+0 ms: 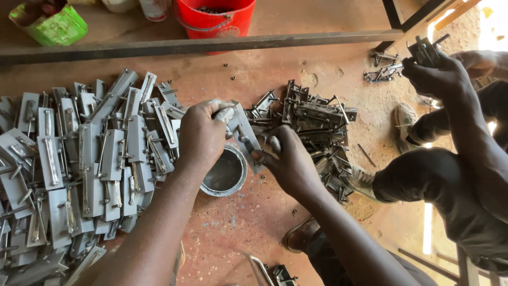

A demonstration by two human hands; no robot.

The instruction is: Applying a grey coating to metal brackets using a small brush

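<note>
**A:** At the centre of the rust-brown bench (248, 222), what do the two hands hold?

**B:** Both are closed on one grey-painted metal latch plate (244, 132). The left hand (201, 135) wraps its upper end, fingers curled fully around it, the thumb tip smeared with grey paint. The right hand (288, 161) pinches the lower end between thumb and fingers. Whether the right hand also holds a small tool against the plate cannot be told.

**A:** Where does the plate sit relative to the other items?

**B:** It is tilted, held just above the round paint tin (225, 172), which stands on the bench between the two wrists and shows dark grey paint inside. To the left lies the pile of grey-painted plates (79, 159), overlapping one another. To the right, touching the back of the right hand, lies the heap of bare metal latches (317, 124).

**A:** And at the margins?

**B:** A dark steel bar (211, 45) crosses the top of the bench; behind it stand a red bucket (217, 18) and a green container (50, 24). At upper right another person's hand (436, 74) grips a dark metal piece (423, 50), well apart from the held plate
</note>
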